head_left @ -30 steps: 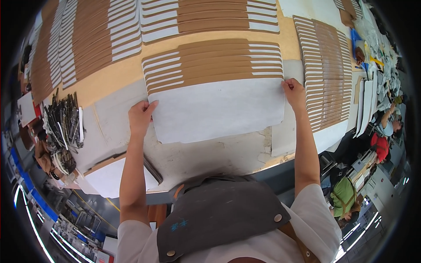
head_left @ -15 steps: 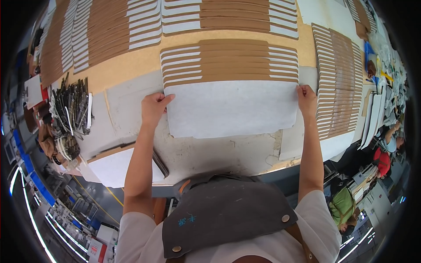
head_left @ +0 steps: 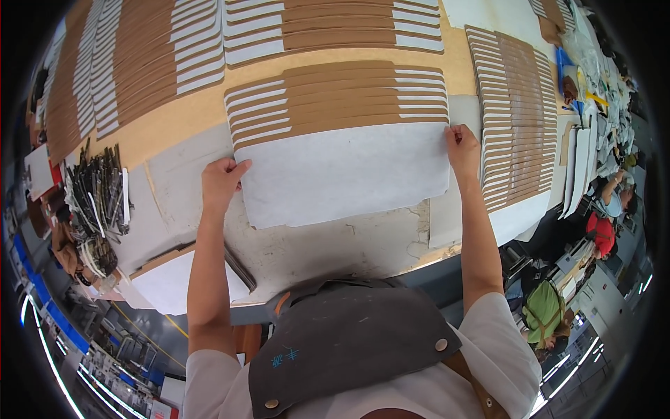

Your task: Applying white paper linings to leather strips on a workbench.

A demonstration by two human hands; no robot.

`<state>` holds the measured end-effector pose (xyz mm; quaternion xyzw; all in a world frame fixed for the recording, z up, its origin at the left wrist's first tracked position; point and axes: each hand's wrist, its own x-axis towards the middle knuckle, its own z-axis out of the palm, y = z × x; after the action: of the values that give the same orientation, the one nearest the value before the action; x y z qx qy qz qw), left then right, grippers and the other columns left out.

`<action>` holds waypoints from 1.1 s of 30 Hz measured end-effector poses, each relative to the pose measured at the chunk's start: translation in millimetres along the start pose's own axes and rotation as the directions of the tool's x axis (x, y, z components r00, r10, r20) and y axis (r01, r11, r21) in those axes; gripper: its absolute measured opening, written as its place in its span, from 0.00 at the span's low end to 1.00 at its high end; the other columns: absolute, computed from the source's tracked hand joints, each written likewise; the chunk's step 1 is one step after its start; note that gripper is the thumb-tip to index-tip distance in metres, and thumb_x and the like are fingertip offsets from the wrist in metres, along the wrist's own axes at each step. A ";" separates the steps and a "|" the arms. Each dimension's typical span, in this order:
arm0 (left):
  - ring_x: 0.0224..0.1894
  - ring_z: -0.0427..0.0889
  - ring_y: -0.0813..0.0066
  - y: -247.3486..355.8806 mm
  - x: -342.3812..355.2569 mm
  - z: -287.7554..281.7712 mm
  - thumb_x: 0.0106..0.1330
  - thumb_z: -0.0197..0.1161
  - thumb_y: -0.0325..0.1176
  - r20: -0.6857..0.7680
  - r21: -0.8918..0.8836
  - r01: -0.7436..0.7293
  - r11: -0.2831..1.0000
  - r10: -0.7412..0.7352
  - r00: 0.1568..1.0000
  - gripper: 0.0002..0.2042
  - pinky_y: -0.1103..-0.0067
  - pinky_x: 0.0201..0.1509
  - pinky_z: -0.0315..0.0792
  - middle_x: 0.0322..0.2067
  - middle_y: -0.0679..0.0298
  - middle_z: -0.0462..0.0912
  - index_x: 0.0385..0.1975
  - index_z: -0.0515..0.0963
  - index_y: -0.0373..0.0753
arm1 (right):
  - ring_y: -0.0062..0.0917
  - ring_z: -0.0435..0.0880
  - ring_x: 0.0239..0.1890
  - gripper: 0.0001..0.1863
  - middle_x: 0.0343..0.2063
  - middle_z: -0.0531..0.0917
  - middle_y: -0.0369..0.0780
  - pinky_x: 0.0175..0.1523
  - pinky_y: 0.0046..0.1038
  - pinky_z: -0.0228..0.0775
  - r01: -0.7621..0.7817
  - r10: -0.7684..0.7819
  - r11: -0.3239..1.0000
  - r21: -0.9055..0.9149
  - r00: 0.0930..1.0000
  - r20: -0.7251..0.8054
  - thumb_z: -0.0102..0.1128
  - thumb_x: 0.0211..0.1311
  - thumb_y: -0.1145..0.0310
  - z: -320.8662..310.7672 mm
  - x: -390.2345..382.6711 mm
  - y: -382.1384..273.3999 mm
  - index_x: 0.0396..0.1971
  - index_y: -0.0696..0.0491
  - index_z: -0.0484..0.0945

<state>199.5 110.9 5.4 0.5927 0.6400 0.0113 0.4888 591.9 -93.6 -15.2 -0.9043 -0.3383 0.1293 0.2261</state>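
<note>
A white panel [head_left: 345,174] with rounded, notched edges lies in front of me, at the near end of a fanned row of overlapping brown panels with white ends [head_left: 342,105]. My left hand [head_left: 222,183] is closed at its left edge, the thumb on top and the fingers partly hidden. At the right edge, close to where the white face meets the brown strips, my right hand [head_left: 463,150] is closed in a pinch.
More fanned panels cover the far table [head_left: 331,31] and right side [head_left: 516,119]. A bundle of dark strips [head_left: 101,188] sits at left, above a low stack topped with a white sheet [head_left: 167,283]. Co-workers, one in a green top [head_left: 544,311], are at the far right.
The whole view has shifted, so the table and panels appear farther left and slightly tilted. Both hands stay at the same two edges of the white panel.
</note>
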 end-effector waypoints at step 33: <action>0.56 0.63 0.52 -94.8 -75.5 -29.5 0.59 0.55 0.32 -0.300 0.558 -0.407 0.723 0.633 0.714 0.20 0.62 0.59 0.57 0.51 0.53 0.67 0.51 0.66 0.33 | 0.40 0.52 0.64 0.30 0.62 0.56 0.44 0.63 0.42 0.44 0.605 -0.578 0.770 -0.202 0.796 0.183 0.48 0.60 0.60 67.3 -48.4 -106.9 0.60 0.58 0.55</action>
<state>96.1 41.2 10.8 0.8278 0.5226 0.1471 0.1415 471.0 -33.0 -16.4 -0.7641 -0.6312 0.0575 0.1206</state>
